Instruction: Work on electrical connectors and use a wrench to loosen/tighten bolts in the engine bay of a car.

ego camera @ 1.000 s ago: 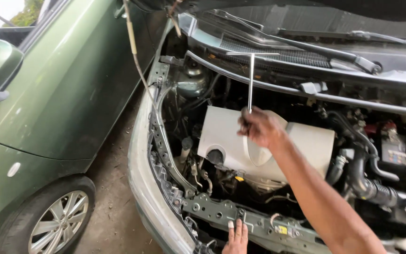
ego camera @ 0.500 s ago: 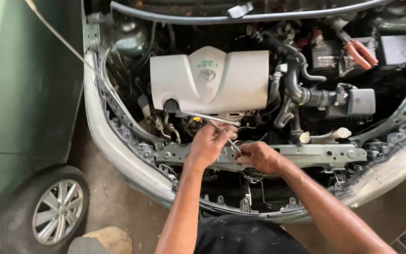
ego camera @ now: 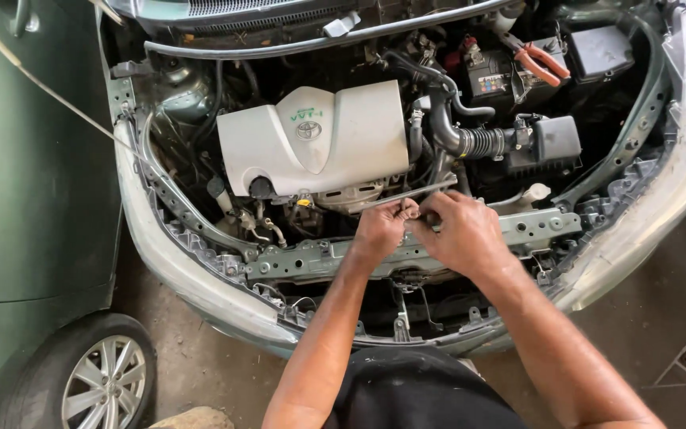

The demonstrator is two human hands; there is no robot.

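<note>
Pinching a small metal part together, left hand and right hand crowd the radiator support's edge.

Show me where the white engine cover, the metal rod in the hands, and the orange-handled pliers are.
white engine cover (ego camera: 319,139), head view, middle of its top face.
metal rod (ego camera: 422,191), head view, on its shaft.
orange-handled pliers (ego camera: 540,65), head view, on one handle.

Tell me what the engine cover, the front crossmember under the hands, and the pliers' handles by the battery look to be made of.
Engine cover: likely moulded plastic, matte pale grey, with soft rounded edges. Front crossmember: apparently stamped sheet metal, dull grey-green paint, punched holes and bolts showing. Pliers' handles: probably rubber or plastic sleeves, smooth orange-red. Both the left hand and right hand pinch a small part I cannot identify.
</note>
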